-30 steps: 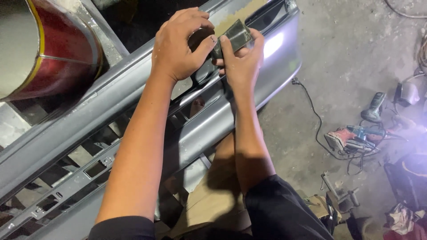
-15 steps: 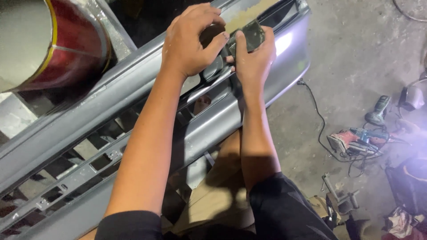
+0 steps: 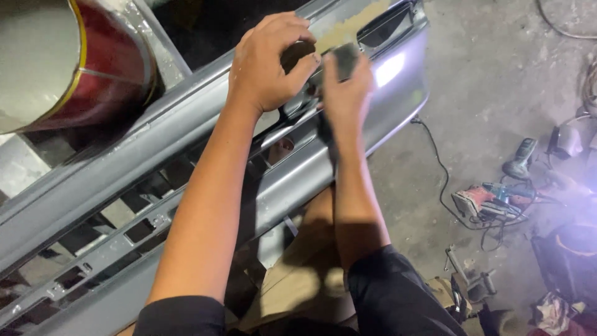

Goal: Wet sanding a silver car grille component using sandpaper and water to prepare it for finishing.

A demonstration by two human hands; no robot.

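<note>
Sanding is judged unfinished: a dark sanding block (image 3: 345,59) is clamped in the right hand (image 3: 345,87) beside tan filler (image 3: 351,25) near the grey bumper's (image 3: 186,134) upper edge, the left hand (image 3: 270,62) curled over a dark pad (image 3: 298,53).

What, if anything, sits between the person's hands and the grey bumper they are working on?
Nothing visible blocks them. The left hand rests directly on the grey bumper, and the right hand presses a small dark pad against it near the tan filler patch.
</note>
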